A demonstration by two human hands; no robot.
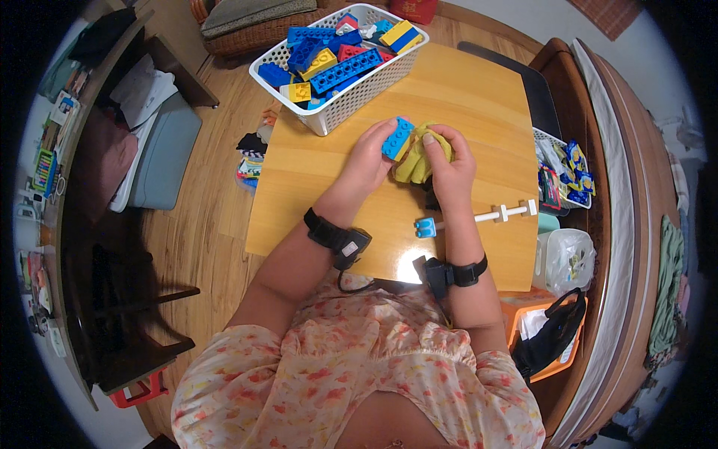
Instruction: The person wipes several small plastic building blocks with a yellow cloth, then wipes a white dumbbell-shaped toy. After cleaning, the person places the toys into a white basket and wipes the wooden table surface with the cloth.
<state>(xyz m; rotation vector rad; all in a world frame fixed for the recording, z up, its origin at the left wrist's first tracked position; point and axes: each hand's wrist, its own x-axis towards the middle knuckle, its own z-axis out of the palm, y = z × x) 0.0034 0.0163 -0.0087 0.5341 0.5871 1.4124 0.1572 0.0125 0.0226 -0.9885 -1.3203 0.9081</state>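
Between the thumb and fingers of my left hand [370, 154] is a light blue toy building brick [397, 138] with round studs. My right hand [453, 163] grips a bunched yellow-green cloth [414, 163], held close against the brick's right side. Both hands are over the wooden table. Nearer to me, beside my right forearm, lie a small blue toy piece [425, 228] and a white rod-like piece [501, 213] with crossbars; my forearm hides whether they join. A dark object partly shows below the cloth.
A white perforated basket [359, 104] heaped with toy bricks stands at the far left of the wooden table [314, 191]. Right of the table are a basket of packets [580, 168], a clear plastic bin [566, 261] and an orange crate [555, 370]. A grey-blue storage box [168, 151] sits left.
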